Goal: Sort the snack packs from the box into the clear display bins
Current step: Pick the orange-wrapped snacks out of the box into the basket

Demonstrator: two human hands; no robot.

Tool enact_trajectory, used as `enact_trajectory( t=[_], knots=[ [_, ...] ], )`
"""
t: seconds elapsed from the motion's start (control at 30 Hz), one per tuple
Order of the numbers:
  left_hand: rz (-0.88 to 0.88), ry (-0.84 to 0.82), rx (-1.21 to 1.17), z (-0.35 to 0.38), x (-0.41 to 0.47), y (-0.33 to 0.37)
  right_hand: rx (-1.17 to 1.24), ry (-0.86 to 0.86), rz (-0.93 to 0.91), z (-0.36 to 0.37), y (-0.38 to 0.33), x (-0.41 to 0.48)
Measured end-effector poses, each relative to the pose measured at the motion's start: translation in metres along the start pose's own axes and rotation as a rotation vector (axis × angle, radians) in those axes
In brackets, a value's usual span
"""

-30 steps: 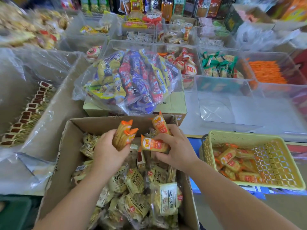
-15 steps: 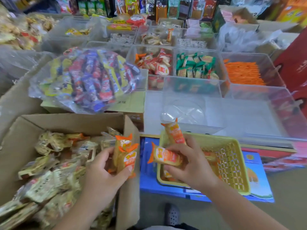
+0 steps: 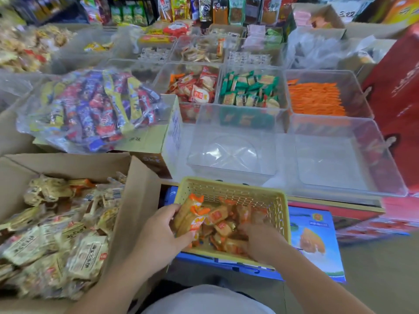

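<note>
At lower centre of the head view, we log a yellow basket [image 3: 231, 185] on a blue carton [image 3: 317, 241], set just right of the box [image 3: 136, 200], we judge so that sorted goods travel a short way. Item: left hand [image 3: 158, 234], over the basket's left rim, fingers and thumb curled round two orange packs [image 3: 191, 214], gripped by their lower ends, apparently for dropping in. Item: right hand [image 3: 264, 242], down inside the basket among like packs; its fingertips are blurred and buried, so we cannot tell whether they pinch anything. Item: box, open, beige packs [image 3: 86, 252] heaped loose with a few orange ones showing; much is left to sort. Item: two empty bins [image 3: 233, 152], just beyond the basket, likely the destination. Item: filled bins [image 3: 353, 91] behind, one kind each: red packs [image 3: 197, 89], green packs [image 3: 249, 89], orange sticks [image 3: 315, 98], which shows the sorting rule. Item: a bag of bars [image 3: 95, 109] on a brown carton [image 3: 145, 141] behind the box.
</note>
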State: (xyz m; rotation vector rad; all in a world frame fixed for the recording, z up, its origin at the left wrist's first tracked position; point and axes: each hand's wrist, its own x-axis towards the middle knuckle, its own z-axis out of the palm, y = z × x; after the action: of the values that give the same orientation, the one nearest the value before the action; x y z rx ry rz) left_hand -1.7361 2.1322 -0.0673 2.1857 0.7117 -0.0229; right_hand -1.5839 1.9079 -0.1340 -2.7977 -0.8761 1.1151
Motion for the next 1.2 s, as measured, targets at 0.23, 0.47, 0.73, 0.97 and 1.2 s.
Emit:
enact_trajectory(
  t=[0.23, 0.47, 0.73, 0.97, 1.2],
  knots=[
    [0.184, -0.197, 0.435, 0.037, 0.038, 0.012, 0.121, 0.123, -0.127, -0.008, 0.005, -0.011],
    [0.253, -0.510, 0.831, 0.058, 0.051, 0.012, 0.202, 0.169, -0.123, -0.006, 0.003, -0.013],
    [0.371, 0.023, 0.497, -0.044, 0.001, -0.017, 0.310, 0.294, -0.364, -0.015, -0.077, -0.006],
    [-0.150, 0.291, 0.530, -0.175, -0.012, -0.144, 0.335, 0.364, -0.572, -0.021, -0.196, 0.000],
    [-0.345, 0.281, 0.396, -0.265, 0.030, -0.265, 0.182, 0.611, -0.497, -0.004, -0.319, 0.010]
  ],
)
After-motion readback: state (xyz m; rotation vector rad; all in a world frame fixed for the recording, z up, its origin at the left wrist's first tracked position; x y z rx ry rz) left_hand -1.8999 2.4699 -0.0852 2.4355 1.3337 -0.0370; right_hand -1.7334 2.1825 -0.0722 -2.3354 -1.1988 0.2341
